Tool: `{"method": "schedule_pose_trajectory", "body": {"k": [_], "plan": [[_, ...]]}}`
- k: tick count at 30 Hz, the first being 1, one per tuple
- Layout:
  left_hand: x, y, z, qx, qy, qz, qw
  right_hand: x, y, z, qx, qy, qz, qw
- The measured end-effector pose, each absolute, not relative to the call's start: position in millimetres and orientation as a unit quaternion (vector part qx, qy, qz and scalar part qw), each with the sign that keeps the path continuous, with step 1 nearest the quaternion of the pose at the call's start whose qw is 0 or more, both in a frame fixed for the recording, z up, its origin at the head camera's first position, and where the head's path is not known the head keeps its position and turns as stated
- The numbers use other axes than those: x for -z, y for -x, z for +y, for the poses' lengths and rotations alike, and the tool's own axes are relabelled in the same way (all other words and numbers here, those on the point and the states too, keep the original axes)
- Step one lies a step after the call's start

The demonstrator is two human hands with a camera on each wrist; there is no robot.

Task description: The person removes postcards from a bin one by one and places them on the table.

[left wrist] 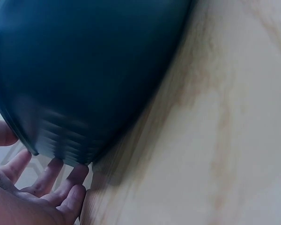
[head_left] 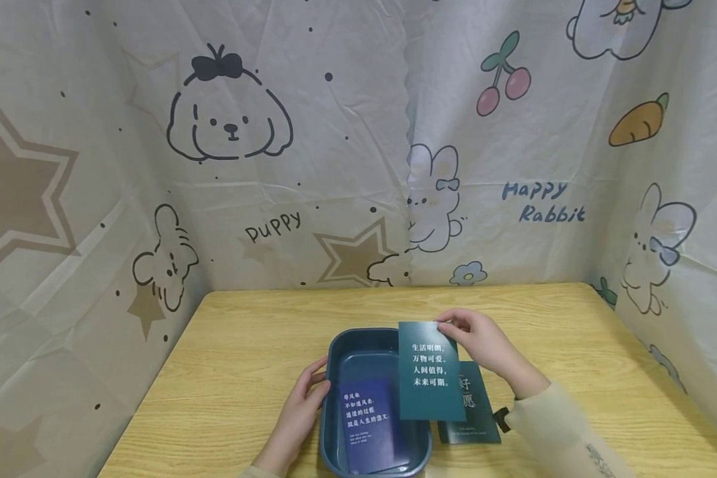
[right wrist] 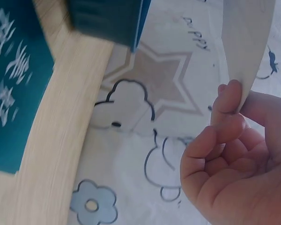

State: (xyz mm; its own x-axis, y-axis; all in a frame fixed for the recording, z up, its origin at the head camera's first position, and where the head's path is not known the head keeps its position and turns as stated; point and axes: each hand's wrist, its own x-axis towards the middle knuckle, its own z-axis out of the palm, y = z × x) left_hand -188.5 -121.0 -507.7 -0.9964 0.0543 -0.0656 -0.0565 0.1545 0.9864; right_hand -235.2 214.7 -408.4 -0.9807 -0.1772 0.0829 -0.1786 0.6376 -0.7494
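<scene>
My right hand (head_left: 477,337) pinches a teal card (head_left: 427,398) by its top right corner, between thumb and fingertips. White Chinese characters cover the side facing the head camera; its pale back (right wrist: 246,42) shows in the right wrist view. The card overlaps the right wall of a dark blue-green plastic bin (head_left: 327,438) in the head view. Inside that bin lies a purple-blue card (head_left: 367,448) with white writing. At the bin's left side, my left hand (head_left: 295,411) rests its fingers (left wrist: 49,176) against the outer wall, none of them curled round it.
To the bin's right, a dark green card (head_left: 472,425) lies on the yellow wood-grain table (head_left: 245,372), partly covered by the raised card. Behind the table and on both sides hangs a white cloth (head_left: 346,119) printed with cartoon animals and stars.
</scene>
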Motion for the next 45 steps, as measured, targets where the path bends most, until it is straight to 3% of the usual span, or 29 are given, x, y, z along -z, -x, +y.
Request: {"method": "schedule_pose_trajectory", "body": {"k": [17,45], "plan": [[510,188,-120,-0.648,0.003,0.761,0.038,436,242,262,-0.386,-0.089,-0.918,-0.031],[511,189,-120,-0.646,0.002,0.762,0.038,479,253,262,-0.334,-0.044,-0.939,-0.072]]}}
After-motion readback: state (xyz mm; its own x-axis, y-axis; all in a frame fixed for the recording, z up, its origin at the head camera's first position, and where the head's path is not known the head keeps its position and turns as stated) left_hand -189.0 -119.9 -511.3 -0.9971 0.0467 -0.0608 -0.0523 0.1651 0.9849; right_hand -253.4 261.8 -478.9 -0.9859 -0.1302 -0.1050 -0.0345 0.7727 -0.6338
